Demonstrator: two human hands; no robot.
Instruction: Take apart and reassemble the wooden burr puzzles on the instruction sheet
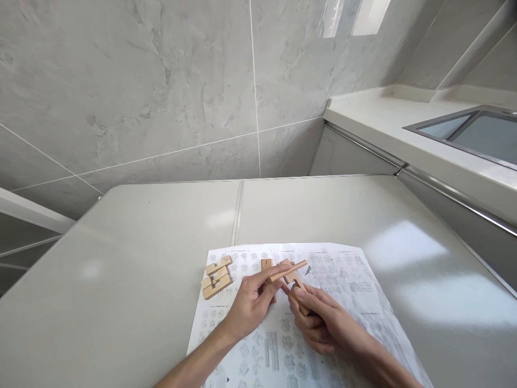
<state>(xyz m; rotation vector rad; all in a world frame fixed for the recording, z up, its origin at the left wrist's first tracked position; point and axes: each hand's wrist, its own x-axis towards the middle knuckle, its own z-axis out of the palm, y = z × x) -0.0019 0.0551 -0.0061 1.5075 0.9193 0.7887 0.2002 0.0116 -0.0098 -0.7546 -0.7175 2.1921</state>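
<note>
Left hand (252,302): fingers curled, thumb and forefinger pinching a slim wooden stick (287,271) near its lower end, the stick slanting up to the right above the sheet.
Right hand (317,318): fingers clenched around a notched wooden bar (294,283), thumb pressed on top; much of the bar hidden inside the grip.
Contact: stick and bar crossing just above the knuckles, apparently touching, though the joint itself too small to read.
Third piece: an upright notched block (266,265) just behind the left fingertips, possibly part of the same cluster.
Spare pieces: a small heap of notched wooden blocks (217,276) lying on the left edge of the sheet, near the left hand but apart from it.
Instruction sheet (343,280): printed paper with rows of small diagrams, flat under both hands.
Table (121,280): pale grey top with a seam running down the middle.
Surroundings: grey tiled wall (141,81) behind; counter with a sunken steel sink (472,132) off to the right.
Handling, judged: light, rigid, dry wood, unlikely to slip; thin stick liable to snap if levered hard.
Best hold, judged: flat long faces of each piece, clear of the notches, so the cut-outs stay free to mate.
</note>
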